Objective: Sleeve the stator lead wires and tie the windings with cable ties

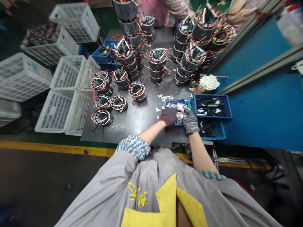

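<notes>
Both my gloved hands reach into a small blue bin point(170, 102) full of small white pieces at the near right of a dark worktable point(142, 119). My left hand point(168, 115), in a dark glove with a red cuff, lies over the white pieces with its fingers curled down. My right hand point(190, 121), in a grey glove, is closed on the white pieces at the bin's right side. A few white pieces point(165, 97) lie loose on the table just beyond the bin.
Stacked motor stators with copper windings point(157, 64) fill the table's middle and back; single stators point(102, 117) lie at the near left. A blue tray of tools point(210, 106) sits to the right. White plastic crates point(66, 110) stand left. Another person point(165, 9) works at the far side.
</notes>
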`<move>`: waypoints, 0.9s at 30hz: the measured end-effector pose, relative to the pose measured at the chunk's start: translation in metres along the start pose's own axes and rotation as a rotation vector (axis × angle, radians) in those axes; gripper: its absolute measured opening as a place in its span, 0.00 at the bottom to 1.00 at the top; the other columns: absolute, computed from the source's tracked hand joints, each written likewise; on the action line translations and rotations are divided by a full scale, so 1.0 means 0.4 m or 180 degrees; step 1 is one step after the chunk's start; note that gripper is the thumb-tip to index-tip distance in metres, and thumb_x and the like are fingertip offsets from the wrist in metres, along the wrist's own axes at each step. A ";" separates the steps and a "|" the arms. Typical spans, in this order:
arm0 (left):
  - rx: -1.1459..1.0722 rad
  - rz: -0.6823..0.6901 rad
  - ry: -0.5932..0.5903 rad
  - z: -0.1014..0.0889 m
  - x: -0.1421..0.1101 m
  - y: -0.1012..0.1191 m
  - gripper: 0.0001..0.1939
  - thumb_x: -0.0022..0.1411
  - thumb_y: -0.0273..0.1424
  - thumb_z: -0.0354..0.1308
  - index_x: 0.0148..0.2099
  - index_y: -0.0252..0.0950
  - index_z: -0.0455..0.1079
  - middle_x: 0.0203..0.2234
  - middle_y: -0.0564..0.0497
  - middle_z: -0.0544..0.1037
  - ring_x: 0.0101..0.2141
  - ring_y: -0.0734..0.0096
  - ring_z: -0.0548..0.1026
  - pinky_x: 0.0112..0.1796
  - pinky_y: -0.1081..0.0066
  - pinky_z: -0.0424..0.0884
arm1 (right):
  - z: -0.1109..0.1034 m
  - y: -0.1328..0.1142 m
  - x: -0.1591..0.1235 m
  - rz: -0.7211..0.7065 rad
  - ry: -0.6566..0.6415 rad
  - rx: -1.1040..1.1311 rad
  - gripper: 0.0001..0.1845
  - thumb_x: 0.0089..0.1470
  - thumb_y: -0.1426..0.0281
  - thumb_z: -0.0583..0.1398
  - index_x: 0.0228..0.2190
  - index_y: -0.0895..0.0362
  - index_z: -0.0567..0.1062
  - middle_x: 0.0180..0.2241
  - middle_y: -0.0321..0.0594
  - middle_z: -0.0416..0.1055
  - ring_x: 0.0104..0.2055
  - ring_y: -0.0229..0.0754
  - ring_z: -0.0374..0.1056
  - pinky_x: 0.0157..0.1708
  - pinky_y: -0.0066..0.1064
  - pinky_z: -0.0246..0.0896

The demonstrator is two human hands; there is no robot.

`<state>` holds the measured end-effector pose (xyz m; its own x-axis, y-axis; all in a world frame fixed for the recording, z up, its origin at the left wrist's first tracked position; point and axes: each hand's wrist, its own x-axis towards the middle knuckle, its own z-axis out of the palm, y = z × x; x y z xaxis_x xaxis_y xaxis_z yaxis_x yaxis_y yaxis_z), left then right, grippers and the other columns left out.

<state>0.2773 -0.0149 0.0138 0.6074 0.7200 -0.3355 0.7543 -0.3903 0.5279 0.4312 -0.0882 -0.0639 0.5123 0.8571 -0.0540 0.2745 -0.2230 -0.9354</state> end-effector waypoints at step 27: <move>0.0174 -0.1072 0.2042 -0.194 -0.418 -0.719 0.28 0.80 0.33 0.56 0.76 0.40 0.78 0.72 0.40 0.84 0.74 0.45 0.78 0.83 0.39 0.60 | 0.429 -0.075 -0.018 -0.0839 -0.0866 -0.1228 0.20 0.68 0.62 0.62 0.53 0.56 0.88 0.54 0.54 0.88 0.59 0.60 0.83 0.69 0.61 0.79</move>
<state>-0.0606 0.0215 -0.0213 0.0868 0.9944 0.0596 0.8962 -0.1040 0.4312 0.2796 -0.0081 -0.0955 0.1705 0.9849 0.0288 0.6705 -0.0946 -0.7358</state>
